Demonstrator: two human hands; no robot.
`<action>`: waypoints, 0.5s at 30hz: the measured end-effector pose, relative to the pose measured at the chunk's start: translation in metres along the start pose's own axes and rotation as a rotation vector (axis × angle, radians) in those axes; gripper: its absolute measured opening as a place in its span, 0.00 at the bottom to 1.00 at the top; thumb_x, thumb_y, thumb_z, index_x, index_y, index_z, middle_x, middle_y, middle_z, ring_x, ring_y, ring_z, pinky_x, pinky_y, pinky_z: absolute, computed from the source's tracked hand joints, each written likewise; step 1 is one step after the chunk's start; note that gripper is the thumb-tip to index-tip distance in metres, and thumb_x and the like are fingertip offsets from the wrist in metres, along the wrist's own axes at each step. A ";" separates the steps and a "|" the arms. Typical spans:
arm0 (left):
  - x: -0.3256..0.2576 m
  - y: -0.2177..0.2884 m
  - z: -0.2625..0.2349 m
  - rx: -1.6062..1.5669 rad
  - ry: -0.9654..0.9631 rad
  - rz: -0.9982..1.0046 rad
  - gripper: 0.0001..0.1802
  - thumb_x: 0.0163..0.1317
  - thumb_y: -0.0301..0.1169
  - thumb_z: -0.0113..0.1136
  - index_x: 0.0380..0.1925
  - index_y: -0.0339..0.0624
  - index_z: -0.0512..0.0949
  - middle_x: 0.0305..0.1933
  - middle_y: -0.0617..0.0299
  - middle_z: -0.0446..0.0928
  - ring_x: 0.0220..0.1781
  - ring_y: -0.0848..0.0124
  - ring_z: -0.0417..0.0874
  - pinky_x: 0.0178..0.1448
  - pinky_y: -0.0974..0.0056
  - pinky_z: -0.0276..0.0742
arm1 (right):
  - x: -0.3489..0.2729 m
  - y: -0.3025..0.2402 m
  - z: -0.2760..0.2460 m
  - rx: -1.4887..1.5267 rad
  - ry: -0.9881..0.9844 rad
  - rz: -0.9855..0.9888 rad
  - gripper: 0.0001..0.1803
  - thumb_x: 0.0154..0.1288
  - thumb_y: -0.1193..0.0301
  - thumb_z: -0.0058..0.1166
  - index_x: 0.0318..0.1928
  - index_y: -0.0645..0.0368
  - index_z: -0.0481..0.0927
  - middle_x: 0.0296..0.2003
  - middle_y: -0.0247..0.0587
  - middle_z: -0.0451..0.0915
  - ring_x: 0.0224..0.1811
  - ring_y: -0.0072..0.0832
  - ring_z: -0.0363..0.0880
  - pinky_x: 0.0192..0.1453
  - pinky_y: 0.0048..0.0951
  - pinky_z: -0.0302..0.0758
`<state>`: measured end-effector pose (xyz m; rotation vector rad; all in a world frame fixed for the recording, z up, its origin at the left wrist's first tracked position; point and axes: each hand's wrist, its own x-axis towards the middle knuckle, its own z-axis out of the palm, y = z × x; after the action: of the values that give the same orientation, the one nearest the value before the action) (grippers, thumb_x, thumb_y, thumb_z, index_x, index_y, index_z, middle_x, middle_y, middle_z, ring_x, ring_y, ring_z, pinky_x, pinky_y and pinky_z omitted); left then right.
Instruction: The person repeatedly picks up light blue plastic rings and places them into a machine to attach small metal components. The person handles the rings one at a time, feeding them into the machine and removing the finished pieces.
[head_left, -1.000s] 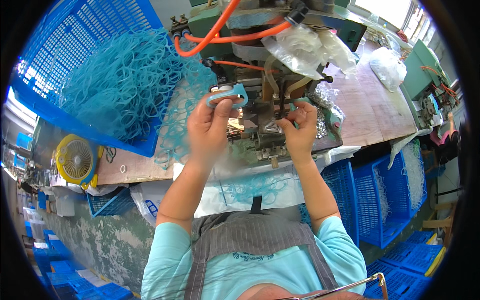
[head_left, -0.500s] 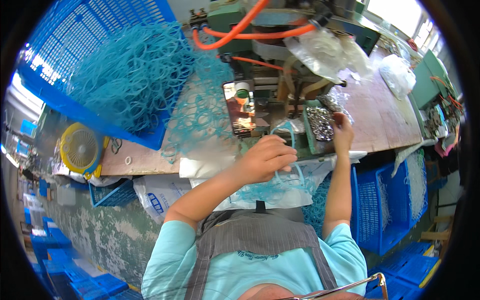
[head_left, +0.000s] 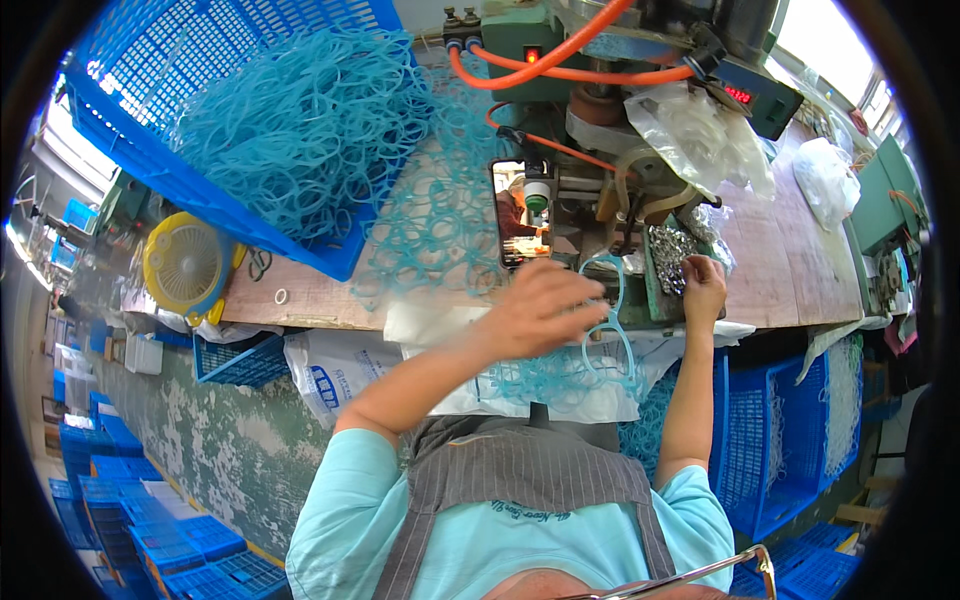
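Note:
My left hand (head_left: pixel 548 308) is blurred by motion beside a light-blue plastic loop (head_left: pixel 622 348). The loop's upper end is at the machine's working head (head_left: pixel 622 232), and its lower part hangs over the table edge. Whether my left fingers touch the loop is unclear. At the right side of a narrow green tray (head_left: pixel 655 300) filled with small shiny metal pieces (head_left: pixel 672 250), my right hand (head_left: pixel 706 285) has its thumb and fingertips pressed together. Whatever they pinch is too small to make out.
Blue loops (head_left: pixel 300 140) heap in a tilted blue basket (head_left: pixel 220 225) on the left; more lie loose on the table. A phone (head_left: pixel 522 215) leans by the machine. A yellow fan (head_left: pixel 187 265) stands far left. Orange hoses (head_left: pixel 560 70) arch overhead. Blue crates (head_left: pixel 785 430) stand below right.
The whole view has shifted slightly. My left hand, closed around the loop before, is now blurred, while the loop sits up at the machine head. My right fingers have drawn together beside the metal pieces.

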<state>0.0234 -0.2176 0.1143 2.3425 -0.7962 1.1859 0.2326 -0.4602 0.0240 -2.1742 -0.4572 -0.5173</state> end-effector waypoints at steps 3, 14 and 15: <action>-0.037 -0.039 -0.024 0.118 -0.021 -0.246 0.15 0.53 0.34 0.67 0.42 0.46 0.82 0.46 0.58 0.78 0.45 0.60 0.79 0.50 0.53 0.73 | -0.003 0.000 -0.005 0.048 0.062 0.006 0.04 0.62 0.72 0.59 0.36 0.58 0.81 0.32 0.41 0.82 0.32 0.35 0.79 0.38 0.34 0.75; -0.170 -0.125 -0.060 0.668 -0.269 -0.686 0.17 0.52 0.26 0.61 0.45 0.43 0.77 0.54 0.52 0.74 0.53 0.50 0.74 0.51 0.52 0.72 | -0.009 -0.008 -0.003 -0.032 0.114 0.039 0.04 0.63 0.73 0.57 0.38 0.57 0.81 0.29 0.45 0.84 0.29 0.38 0.83 0.35 0.35 0.77; -0.175 -0.126 -0.059 0.654 -0.197 -0.662 0.18 0.53 0.26 0.60 0.46 0.43 0.76 0.54 0.52 0.75 0.52 0.50 0.75 0.51 0.52 0.72 | -0.009 -0.008 -0.003 -0.030 0.103 0.048 0.04 0.63 0.73 0.57 0.38 0.56 0.81 0.29 0.45 0.84 0.30 0.38 0.83 0.35 0.35 0.77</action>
<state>-0.0144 -0.0339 -0.0077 2.9064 0.3989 1.0051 0.2200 -0.4591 0.0265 -2.1702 -0.3420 -0.6097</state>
